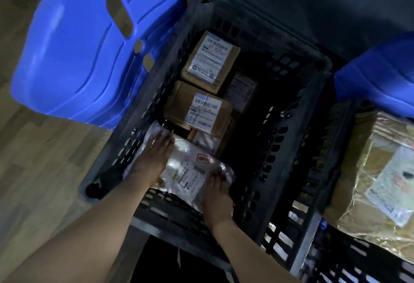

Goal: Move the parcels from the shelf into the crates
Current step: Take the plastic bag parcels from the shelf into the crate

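A clear plastic parcel (pixel 188 168) with a white label lies low inside the dark slotted crate (pixel 289 94), at its near left corner. My left hand (pixel 154 159) lies flat on the parcel's left part, fingers straight. At the parcel's right end my right hand (pixel 217 195) grips it, fingers curled over the edge. Two brown cardboard parcels, one (pixel 210 63) at the far end and one (pixel 199 112) in the middle, sit further back in the same crate. Flatter parcels lie under and beside them.
A blue plastic lid (pixel 89 54) stands open at the crate's left, over a wooden floor (pixel 38 170). A second dark crate (pixel 331 249) on the right holds a crinkled tan parcel (pixel 369 182), with another blue lid (pixel 380 76) behind it.
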`<state>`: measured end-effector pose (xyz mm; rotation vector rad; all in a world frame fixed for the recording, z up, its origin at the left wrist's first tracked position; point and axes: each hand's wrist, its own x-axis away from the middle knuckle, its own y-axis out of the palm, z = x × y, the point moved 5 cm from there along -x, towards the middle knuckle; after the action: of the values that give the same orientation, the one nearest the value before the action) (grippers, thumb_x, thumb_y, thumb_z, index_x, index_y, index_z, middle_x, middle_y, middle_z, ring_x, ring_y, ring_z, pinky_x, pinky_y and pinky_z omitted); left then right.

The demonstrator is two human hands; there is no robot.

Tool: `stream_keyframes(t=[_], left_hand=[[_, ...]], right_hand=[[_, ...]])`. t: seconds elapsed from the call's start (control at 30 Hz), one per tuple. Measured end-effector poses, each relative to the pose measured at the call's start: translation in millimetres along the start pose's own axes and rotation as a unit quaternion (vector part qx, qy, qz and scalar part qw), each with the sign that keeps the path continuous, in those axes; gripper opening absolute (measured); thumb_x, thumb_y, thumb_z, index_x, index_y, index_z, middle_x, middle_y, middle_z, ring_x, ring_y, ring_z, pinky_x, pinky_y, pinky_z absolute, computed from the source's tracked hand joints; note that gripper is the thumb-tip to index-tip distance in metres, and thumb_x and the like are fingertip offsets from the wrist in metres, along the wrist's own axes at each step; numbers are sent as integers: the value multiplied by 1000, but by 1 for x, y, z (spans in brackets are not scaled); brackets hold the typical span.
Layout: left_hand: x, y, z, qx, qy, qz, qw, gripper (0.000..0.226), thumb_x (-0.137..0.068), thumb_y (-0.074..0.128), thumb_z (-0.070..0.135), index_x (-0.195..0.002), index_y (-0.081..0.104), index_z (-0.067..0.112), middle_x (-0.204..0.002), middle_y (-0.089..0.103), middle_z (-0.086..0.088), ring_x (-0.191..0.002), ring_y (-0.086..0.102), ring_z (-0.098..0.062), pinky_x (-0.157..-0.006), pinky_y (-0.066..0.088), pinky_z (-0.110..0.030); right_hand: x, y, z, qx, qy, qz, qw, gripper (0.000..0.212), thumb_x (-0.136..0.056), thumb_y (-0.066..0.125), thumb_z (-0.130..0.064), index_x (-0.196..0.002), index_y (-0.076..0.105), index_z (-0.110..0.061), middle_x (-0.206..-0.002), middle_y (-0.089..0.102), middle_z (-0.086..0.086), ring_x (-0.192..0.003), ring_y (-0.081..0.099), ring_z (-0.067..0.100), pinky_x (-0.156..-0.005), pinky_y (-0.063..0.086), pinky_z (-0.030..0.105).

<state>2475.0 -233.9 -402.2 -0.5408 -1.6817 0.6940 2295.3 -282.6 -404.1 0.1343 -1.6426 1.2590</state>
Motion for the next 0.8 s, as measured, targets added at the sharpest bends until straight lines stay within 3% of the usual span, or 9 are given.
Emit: stream_keyframes(t=[0.17, 0.33, 0.5, 0.57, 0.63, 0.67, 0.7, 0.73, 0.8], left_hand=[[2, 18, 7, 1, 2, -49, 999, 113, -84, 59, 50, -142, -24, 0, -154, -23, -18, -142, -16, -37, -115, -4, -48], [-13, 24, 10, 16, 18, -90, 996, 110, -86, 59, 48, -143, -25, 4, -154, -24, -15, -143, -16, -35, -116, -2, -48], [-35, 45, 13, 20, 21, -72, 997, 114, -84, 58, 53, -140, -31, 10, -154, -25, -17, -143, -15, -39, -115, -1, -51], [-40, 48, 13, 37, 17, -37, 999, 116, -88, 57, 44, -129, -46, 12, -155, -21, -19, -142, -11, -42, -114, 1, -53], [-43, 42, 17, 71, 29, 44, 996, 128, -81, 69, 23, -126, -50, 11, -156, 6, -24, -141, 13, -46, -111, 19, -57], [-44, 40, 18, 85, 35, 46, 995, 136, -70, 78, 15, -133, -42, 10, -151, 25, -25, -135, 30, -47, -105, 31, -58], [-46, 41, 19, 94, 45, 63, 993, 137, -65, 80, 12, -138, -36, 9, -149, 29, -26, -131, 37, -46, -101, 36, -58], [-46, 49, 20, 96, 52, 54, 993, 129, -72, 74, 13, -136, -38, 9, -154, 12, -27, -134, 30, -47, -104, 33, -58], [-50, 66, 20, 103, 32, 69, 992, 103, -92, 48, 14, -125, -50, 9, -148, -32, -21, -140, 2, -47, -114, 14, -56]], right_hand=[[-1, 7, 0, -34, -26, -28, 999, 66, -99, 35, -3, -148, -9, 7, -161, 0, 22, -148, 9, 34, -118, 23, 39], [-19, 9, 9, -150, 31, -83, 985, 75, -96, 47, -7, -153, -3, -3, -160, 13, 18, -144, 27, 29, -106, 40, 39], [-33, 19, 6, -171, 67, -112, 976, 80, -94, 49, -12, -154, -3, -7, -142, 48, 15, -121, 55, 29, -86, 50, 37], [-39, 18, 7, -155, 88, -44, 983, 76, -88, 61, -17, -151, 23, -1, -130, 60, 15, -112, 63, 27, -80, 53, 34], [-39, 10, 9, -129, 106, -12, 986, 81, -48, 93, -24, -120, 64, 2, -105, 73, 15, -87, 73, 20, -60, 56, 25], [-42, 11, 9, -138, 105, 0, 985, 82, -33, 96, -22, -108, 72, -3, -96, 75, 16, -77, 74, 19, -49, 53, 23], [-47, 18, 6, -169, 116, -10, 979, 83, -34, 96, -19, -111, 70, -3, -100, 73, 21, -77, 74, 22, -44, 51, 22], [-51, 24, 3, -193, 125, -27, 973, 85, -38, 95, -16, -116, 68, -2, -103, 71, 25, -78, 74, 25, -41, 49, 21], [-51, 20, -1, -175, 103, -2, 979, 84, -33, 96, -19, -111, 71, 1, -83, 74, 20, -60, 72, 25, -32, 42, 17]])
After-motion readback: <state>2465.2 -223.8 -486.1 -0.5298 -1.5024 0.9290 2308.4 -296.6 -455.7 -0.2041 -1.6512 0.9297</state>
